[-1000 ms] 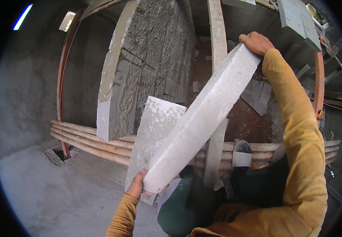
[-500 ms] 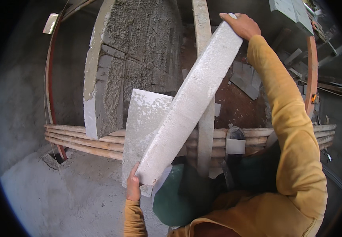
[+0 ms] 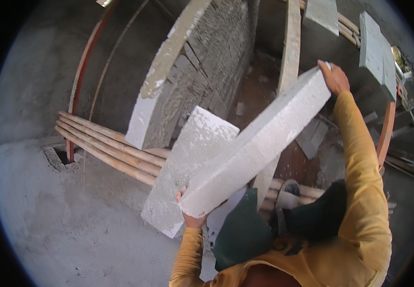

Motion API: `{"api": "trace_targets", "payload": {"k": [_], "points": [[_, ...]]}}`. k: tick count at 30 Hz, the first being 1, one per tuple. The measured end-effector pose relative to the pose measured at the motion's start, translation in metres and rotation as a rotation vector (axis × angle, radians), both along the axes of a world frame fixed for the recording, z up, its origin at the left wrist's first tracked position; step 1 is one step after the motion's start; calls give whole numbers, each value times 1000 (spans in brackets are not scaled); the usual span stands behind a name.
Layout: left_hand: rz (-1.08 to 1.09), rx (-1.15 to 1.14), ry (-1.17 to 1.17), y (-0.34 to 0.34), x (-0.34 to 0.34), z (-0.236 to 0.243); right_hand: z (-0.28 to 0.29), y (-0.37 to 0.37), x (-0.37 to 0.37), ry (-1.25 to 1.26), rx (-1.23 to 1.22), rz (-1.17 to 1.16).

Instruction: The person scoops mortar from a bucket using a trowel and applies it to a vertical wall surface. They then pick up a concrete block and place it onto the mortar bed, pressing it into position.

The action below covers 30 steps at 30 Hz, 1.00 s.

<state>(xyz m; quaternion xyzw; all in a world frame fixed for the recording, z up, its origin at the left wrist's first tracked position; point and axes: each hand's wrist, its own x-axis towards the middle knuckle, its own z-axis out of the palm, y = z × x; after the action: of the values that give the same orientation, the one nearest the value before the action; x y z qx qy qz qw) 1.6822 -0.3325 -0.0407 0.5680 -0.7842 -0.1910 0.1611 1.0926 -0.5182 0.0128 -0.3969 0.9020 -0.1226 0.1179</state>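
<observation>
A long white-grey lightweight concrete block [image 3: 259,143] is held slantwise in front of me, its far end up to the right. My right hand [image 3: 334,78] is closed over that far end. At the near lower end, my left hand [image 3: 191,217] grips the block from beneath, part of its fingers hidden under it. Below and left of the held block lies another pale block [image 3: 188,167] with a patchy grey face, resting across bamboo poles. Farther off stands a block wall [image 3: 221,52] with rough mortar on its side and a smear along its top edge.
Bundled bamboo poles [image 3: 111,146] run across the front. An upright wooden plank [image 3: 290,48] stands beyond the held block. Grey blocks [image 3: 378,55] sit at the far right, and a reddish post [image 3: 85,71] rises at the left beside a floor hole [image 3: 62,154].
The block has tilted flatter, its far end shifting right and down. My left hand has moved right and now sits under the near end. The whole view has turned.
</observation>
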Motion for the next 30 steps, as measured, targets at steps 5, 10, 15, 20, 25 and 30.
{"api": "trace_targets", "payload": {"k": [5, 10, 15, 20, 25, 30], "points": [[116, 72, 163, -3, 1, 11, -32, 14, -16, -368, -447, -270], [256, 134, 422, -8, -3, 16, -105, 85, 73, -906, -982, -776], [100, 28, 301, -22, 2, 31, -171, 129, 226, -660, -461, -357], [-54, 3, 79, -43, 5, 60, -169, 135, 267, -1359, -658, -548], [-90, 44, 135, -52, -2, 72, -158, 134, 285, -1594, -721, -553], [29, 220, 433, -47, -1, 69, -158, 135, 291, -1691, -730, -786]]}}
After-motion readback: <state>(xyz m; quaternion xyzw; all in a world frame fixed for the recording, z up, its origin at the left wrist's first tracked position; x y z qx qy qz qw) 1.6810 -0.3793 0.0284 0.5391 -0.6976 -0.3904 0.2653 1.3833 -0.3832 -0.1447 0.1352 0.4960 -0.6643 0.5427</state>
